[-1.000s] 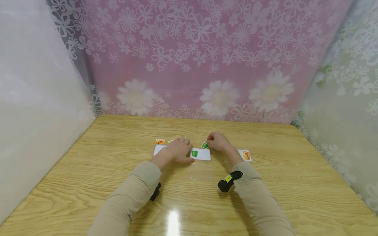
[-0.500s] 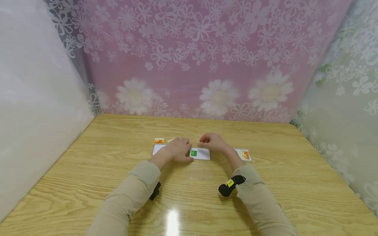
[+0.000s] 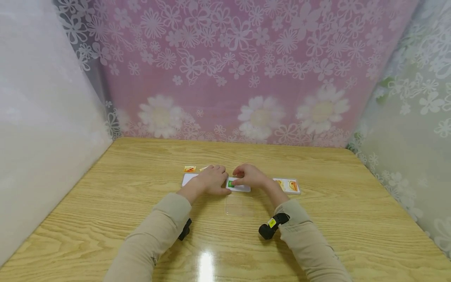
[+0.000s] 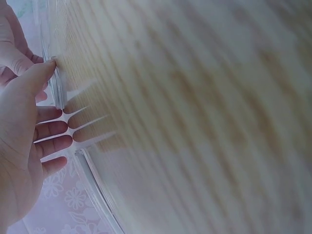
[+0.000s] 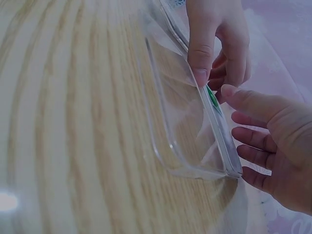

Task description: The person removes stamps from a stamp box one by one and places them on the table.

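My left hand [image 3: 213, 180] steadies a flat white plastic case [image 3: 244, 189], thumb at its near edge and fingers at the far edge. On the case's left end lies a small green picture card [image 3: 230, 183]. Over it reaches my right hand [image 3: 251, 175], thumb tip right at the card. In the right wrist view that thumb [image 5: 229, 90] stands apart from the loosely bent fingers, beside the green card [image 5: 213, 97]. No second green card shows now. A clear plastic cover [image 3: 239, 205] lies just in front of the case.
Left of my left hand lies another white case [image 3: 189, 179], partly covered by the hand. An orange picture card [image 3: 190, 169] and a pale card [image 3: 203, 169] lie behind it. At right, a case with orange pictures [image 3: 292, 185] sits partly behind my right wrist.
My right hand has moved left and nearer, from behind the case to over it. The green card it pinched at first is out of sight. The left hand has stayed put.
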A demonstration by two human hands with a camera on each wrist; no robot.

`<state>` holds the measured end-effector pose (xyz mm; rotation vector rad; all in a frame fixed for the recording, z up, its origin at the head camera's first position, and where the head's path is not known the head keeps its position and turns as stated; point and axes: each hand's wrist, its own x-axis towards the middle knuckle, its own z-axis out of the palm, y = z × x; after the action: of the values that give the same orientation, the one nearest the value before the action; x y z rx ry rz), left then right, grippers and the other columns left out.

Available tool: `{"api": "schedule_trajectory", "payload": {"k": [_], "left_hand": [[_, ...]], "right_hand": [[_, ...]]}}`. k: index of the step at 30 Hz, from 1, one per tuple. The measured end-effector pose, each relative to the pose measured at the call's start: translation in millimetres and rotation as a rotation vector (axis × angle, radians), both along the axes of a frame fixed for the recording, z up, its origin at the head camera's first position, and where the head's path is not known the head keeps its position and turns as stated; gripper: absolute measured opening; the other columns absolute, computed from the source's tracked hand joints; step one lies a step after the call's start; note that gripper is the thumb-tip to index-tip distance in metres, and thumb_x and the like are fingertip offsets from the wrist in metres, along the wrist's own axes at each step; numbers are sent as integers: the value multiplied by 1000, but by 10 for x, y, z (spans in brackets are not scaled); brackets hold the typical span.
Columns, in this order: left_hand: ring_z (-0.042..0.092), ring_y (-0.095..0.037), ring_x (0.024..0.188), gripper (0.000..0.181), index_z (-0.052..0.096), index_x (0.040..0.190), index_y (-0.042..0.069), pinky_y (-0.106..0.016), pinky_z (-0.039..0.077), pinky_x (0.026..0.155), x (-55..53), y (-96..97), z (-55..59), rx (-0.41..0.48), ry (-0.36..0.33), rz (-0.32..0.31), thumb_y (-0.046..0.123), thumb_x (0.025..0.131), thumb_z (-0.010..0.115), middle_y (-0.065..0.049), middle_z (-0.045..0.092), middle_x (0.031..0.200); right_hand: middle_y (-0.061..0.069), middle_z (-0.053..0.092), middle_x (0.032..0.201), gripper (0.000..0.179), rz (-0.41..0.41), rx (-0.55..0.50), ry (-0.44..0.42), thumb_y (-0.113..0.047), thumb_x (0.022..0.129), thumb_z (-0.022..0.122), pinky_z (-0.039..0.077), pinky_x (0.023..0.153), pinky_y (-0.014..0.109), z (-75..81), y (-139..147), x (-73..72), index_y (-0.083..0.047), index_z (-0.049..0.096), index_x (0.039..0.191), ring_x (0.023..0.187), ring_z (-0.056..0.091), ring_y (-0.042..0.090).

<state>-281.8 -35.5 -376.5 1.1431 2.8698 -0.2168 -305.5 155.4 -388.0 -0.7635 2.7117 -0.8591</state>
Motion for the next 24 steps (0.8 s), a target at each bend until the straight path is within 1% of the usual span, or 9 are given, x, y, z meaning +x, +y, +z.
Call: {"api": "schedule_trajectory", "payload": {"k": [3,4,7,10,12,14,17,20,24], "left_hand": [[47,-21,108,59,57,121,8,-37,37,94,-17,3,-15,-1,4,6,56,88,50,-5,51,116],[47,-21,107,58,57,120,9,-37,37,93,-17,4,-18,-3,7,7,57,88,50,-4,51,115],[47,-20,105,58,57,120,9,-37,37,92,-18,6,-25,-4,9,4,57,88,50,-4,51,114],[47,-20,106,58,57,121,10,-37,37,92,-14,7,-27,-15,15,-1,57,88,49,-4,51,114],[47,-20,107,59,57,122,10,-37,37,94,-10,7,-29,-18,14,-1,57,88,48,-4,51,116],[47,-21,108,59,56,122,10,-37,36,94,-6,5,-28,-23,12,-1,57,89,47,-4,51,118],[47,-20,109,59,56,123,10,-37,36,95,-11,3,-33,-28,13,0,58,89,46,-4,51,120],[47,-20,108,59,56,122,10,-37,36,94,-26,3,-46,-31,22,-1,58,89,45,-4,51,119],[47,-20,107,59,56,122,11,-37,36,94,-40,5,-59,-28,26,-2,58,89,45,-4,51,119]], "right_hand": [[8,61,102,45,28,-17,2,-30,80,73,46,83,37,21,0,19,2,62,110,95,56,22],[8,61,100,47,51,-23,19,-32,80,73,46,81,36,33,1,29,3,62,109,93,56,21],[9,61,98,51,84,-17,35,-35,78,74,46,79,35,40,-2,31,4,61,109,90,56,21],[9,61,100,49,82,6,48,-32,78,75,46,80,35,26,-19,32,4,62,110,91,55,21],[10,59,103,49,57,29,29,-29,78,75,45,82,37,-1,-31,25,3,61,112,93,54,22],[9,58,103,48,42,54,37,-28,77,76,45,83,36,-14,-45,35,2,61,112,94,52,21],[8,56,102,49,32,88,55,-31,77,76,44,82,35,-32,-57,31,0,62,112,92,50,20],[6,56,100,48,33,116,87,-33,76,76,44,81,34,-32,-70,26,-2,63,109,90,50,18],[4,56,98,46,33,139,101,-34,76,76,43,79,34,-26,-81,23,-3,64,107,88,50,18]]}}
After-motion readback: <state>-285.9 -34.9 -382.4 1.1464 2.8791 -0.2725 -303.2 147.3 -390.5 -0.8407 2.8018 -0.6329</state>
